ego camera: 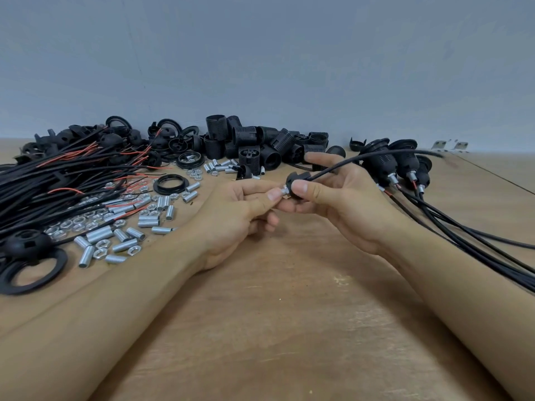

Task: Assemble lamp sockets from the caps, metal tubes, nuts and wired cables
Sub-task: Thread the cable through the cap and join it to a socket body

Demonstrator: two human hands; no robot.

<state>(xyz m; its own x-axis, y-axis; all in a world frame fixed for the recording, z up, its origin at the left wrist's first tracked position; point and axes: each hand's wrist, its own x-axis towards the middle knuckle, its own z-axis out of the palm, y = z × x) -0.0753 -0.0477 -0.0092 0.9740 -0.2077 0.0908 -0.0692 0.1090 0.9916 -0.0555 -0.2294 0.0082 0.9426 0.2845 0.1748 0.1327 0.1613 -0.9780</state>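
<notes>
- Cable (362, 160), black and limp, trails from the cap toward 2 o'clock over the tabletop (275, 314); it probably drags lightly, so hold near the cap.
- Cap (296, 180), light rigid plastic, is pinched in the right hand (333, 198) at centre.
- Metal tube (283, 191), small, probably slippery, is pinched by the left hand (246, 206).

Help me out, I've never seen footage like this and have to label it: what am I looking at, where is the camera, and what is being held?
One picture, from a camera worn on a person's head, looking down at bare hands; no machine. The right hand holds a black cap with a black cable running out of it. The left hand pinches a small metal tube at the cap. On the wooden table lie loose tubes and nuts, wired cables, black socket bodies, and finished sockets on the right.
</notes>
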